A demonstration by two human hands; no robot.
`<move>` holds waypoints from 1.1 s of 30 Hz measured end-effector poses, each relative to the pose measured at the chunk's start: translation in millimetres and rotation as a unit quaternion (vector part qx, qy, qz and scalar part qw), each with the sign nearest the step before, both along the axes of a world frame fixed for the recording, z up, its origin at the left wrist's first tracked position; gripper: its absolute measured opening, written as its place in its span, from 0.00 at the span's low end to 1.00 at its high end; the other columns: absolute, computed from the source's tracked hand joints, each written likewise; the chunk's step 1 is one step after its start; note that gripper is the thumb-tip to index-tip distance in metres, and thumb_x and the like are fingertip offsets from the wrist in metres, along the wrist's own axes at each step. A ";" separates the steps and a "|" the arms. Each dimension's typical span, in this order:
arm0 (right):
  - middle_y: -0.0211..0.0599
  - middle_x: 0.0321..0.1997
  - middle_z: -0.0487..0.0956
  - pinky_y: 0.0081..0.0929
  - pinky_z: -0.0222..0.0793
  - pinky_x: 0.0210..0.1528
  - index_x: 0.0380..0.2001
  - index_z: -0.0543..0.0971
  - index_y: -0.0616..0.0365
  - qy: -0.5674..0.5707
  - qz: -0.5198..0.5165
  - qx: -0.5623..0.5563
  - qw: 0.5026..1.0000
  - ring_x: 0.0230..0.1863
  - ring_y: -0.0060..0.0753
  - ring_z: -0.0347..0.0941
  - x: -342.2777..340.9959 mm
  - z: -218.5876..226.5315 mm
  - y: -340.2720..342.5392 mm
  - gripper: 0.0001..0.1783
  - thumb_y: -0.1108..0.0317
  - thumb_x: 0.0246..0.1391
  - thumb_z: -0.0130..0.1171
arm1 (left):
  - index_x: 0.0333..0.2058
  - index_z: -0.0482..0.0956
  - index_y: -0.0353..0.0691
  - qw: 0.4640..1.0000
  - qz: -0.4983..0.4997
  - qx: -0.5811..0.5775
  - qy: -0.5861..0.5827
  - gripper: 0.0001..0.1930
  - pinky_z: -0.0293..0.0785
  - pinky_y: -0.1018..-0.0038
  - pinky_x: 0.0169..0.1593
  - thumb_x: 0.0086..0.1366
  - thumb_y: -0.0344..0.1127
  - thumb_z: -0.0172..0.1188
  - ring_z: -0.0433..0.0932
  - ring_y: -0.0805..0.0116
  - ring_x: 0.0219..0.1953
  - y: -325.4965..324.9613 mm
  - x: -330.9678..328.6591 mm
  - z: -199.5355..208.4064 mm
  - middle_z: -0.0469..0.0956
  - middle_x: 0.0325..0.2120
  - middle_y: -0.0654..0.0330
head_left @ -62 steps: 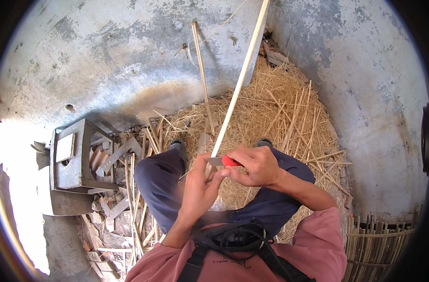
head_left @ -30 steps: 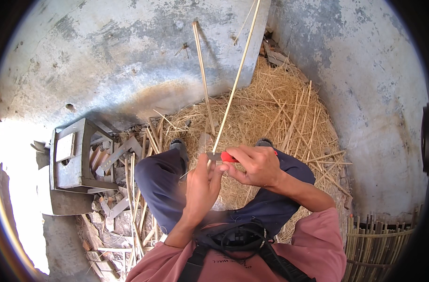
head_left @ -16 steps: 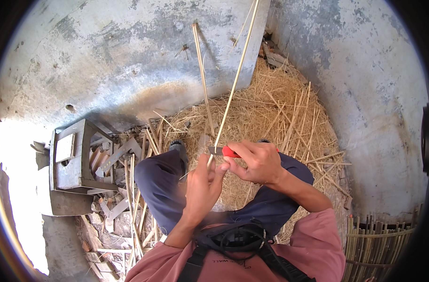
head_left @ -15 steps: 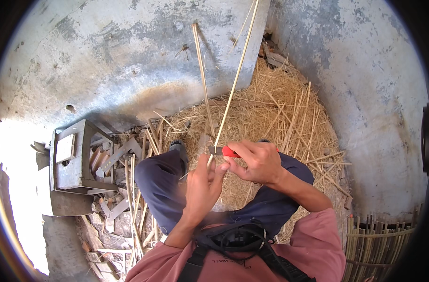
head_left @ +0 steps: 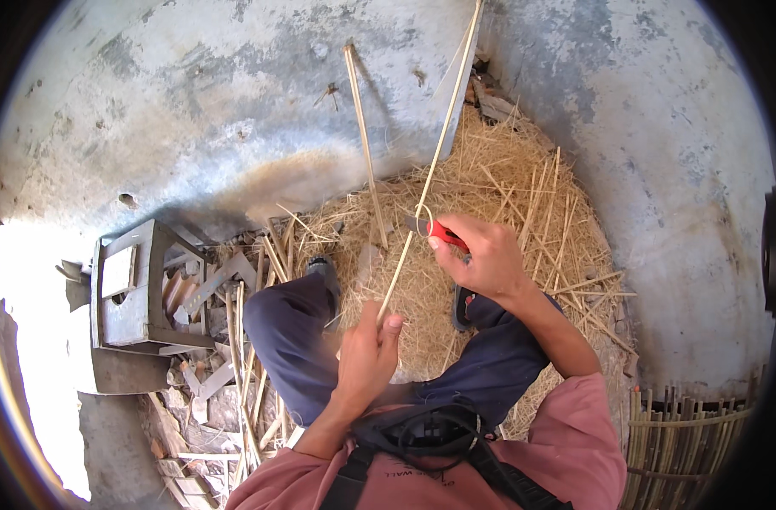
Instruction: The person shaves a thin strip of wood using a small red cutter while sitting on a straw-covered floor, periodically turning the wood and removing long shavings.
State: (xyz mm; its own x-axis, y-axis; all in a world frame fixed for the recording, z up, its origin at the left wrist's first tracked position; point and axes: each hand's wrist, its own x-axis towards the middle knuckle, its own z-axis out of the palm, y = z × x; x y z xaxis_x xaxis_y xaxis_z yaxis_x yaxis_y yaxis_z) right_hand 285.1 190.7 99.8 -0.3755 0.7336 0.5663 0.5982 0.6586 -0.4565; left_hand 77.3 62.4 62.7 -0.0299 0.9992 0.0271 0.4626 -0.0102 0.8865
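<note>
Step in hand, by my reading: shaving a bamboo strip with a knife. Strip runs from the lap up toward 12 o'clock, far end off frame at the wall.

Left hand: fingers closed round the strip's near end, thumb up, at approx. 6 o'clock from the knife. Right hand: fist closed on the red knife handle, blade set against the strip; a thin curl lifts at the blade.

Surroundings: shavings pile under the legs, 2nd strip leaning on the wall at 11 o'clock, grey metal box at 9 o'clock, woven fence at 4 o'clock.

Next move likely needs: steady left grip, shallow blade angle, stroke away from body.
</note>
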 end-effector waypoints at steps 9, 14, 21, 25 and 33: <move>0.40 0.31 0.85 0.33 0.76 0.29 0.42 0.85 0.59 -0.007 0.012 0.000 1.000 0.26 0.40 0.83 -1.3 0.4 1.8 0.13 0.61 0.61 0.68 | 0.43 0.71 0.37 1.000 0.006 -0.001 0.019 0.16 0.66 0.45 0.30 0.82 0.46 0.48 0.76 0.31 0.26 -4.3 -3.4 -4.0 0.74 0.19 0.42; 0.38 0.28 0.85 0.35 0.76 0.28 0.42 0.85 0.55 0.005 -0.035 -0.003 0.999 0.26 0.41 0.83 4.6 4.2 15.9 0.12 0.59 0.63 0.65 | 0.43 0.70 0.37 0.998 -0.002 -0.042 0.040 0.16 0.66 0.42 0.32 0.82 0.46 0.46 0.75 0.29 0.27 -12.1 -7.9 -10.6 0.74 0.20 0.39; 0.40 0.23 0.82 0.39 0.75 0.29 0.41 0.86 0.55 0.012 -0.048 0.034 0.998 0.24 0.43 0.82 16.6 -6.2 41.0 0.15 0.55 0.64 0.63 | 0.43 0.69 0.37 0.997 -0.016 -0.062 0.052 0.14 0.65 0.39 0.34 0.82 0.43 0.47 0.75 0.26 0.29 -26.3 -13.6 -20.5 0.75 0.22 0.36; 0.43 0.20 0.79 0.36 0.68 0.26 0.42 0.86 0.59 -0.013 -0.059 -0.036 0.998 0.19 0.41 0.75 20.5 -2.8 51.3 0.18 0.54 0.67 0.62 | 0.43 0.69 0.37 0.996 -0.018 -0.075 0.050 0.14 0.65 0.37 0.36 0.82 0.43 0.47 0.76 0.25 0.31 -29.5 -16.3 -23.3 0.76 0.23 0.35; 0.41 0.26 0.85 0.37 0.75 0.30 0.44 0.88 0.51 -0.048 -0.080 -0.078 0.993 0.26 0.42 0.83 22.0 -2.9 76.4 0.14 0.55 0.64 0.63 | 0.42 0.68 0.36 0.994 -0.020 -0.086 0.065 0.14 0.68 0.37 0.36 0.81 0.42 0.47 0.77 0.25 0.30 -41.7 -28.0 -33.2 0.77 0.22 0.35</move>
State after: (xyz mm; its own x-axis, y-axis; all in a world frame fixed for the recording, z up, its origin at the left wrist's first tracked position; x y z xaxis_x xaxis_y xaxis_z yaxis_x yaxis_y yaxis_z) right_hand 307.1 267.1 96.9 -0.2937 0.8645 0.4079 0.7347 0.4771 -0.4823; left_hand 49.3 20.8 29.5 0.0022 0.9897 -0.1428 0.5759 0.1155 0.8093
